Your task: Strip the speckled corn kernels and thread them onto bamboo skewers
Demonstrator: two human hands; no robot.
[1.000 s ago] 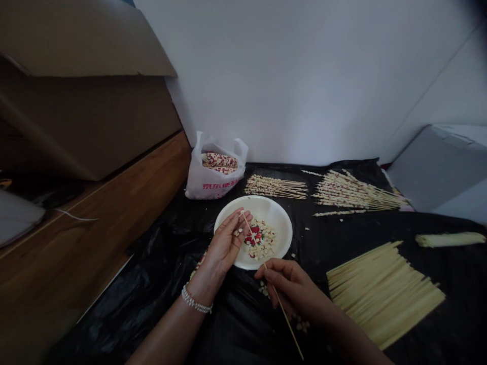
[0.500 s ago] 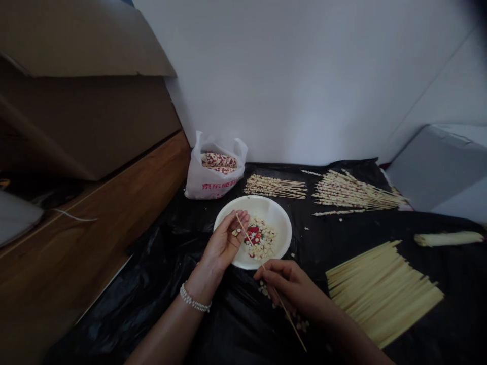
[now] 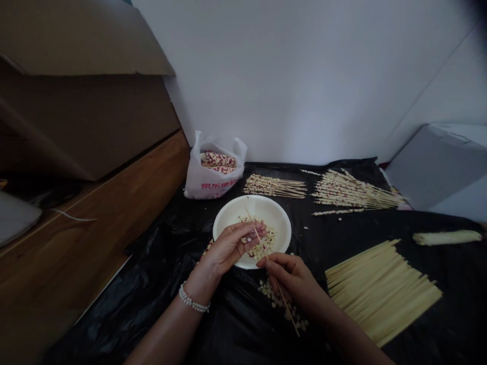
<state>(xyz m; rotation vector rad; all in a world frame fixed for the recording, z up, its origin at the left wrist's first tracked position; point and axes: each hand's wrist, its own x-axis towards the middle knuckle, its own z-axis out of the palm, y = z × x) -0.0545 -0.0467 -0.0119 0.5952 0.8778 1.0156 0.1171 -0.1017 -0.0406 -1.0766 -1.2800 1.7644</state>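
My right hand (image 3: 287, 274) pinches a thin wooden skewer (image 3: 286, 301) just in front of the bowl's near rim. The skewer slants up and left, and its upper part runs past the fingers of my left hand (image 3: 234, 243). That hand is cupped, palm turned up, over the white bowl (image 3: 282, 228), with a few pale corn kernels (image 3: 246, 240) in it. Its thumb and fingertips are close to the skewer; whether they press on it I cannot tell. Loose kernels (image 3: 262, 248) lie in the bowl, and more scattered kernels (image 3: 276, 296) rest beneath my right hand.
A plastic bag (image 3: 213, 182) of speckled corn cobs (image 3: 218, 159) stands behind the bowl. Skewers threaded with kernels lie in a smaller bundle (image 3: 266, 185) and a larger bundle (image 3: 342, 190). Bare skewers (image 3: 384, 291) spread at right, below a pale cob (image 3: 447, 237). Black plastic sheeting (image 3: 152, 299) lies underneath.
My left hand has moved right and a little down, closer to my right hand, and more of the skewer now sticks out beyond its fingers. My right hand has shifted slightly up.
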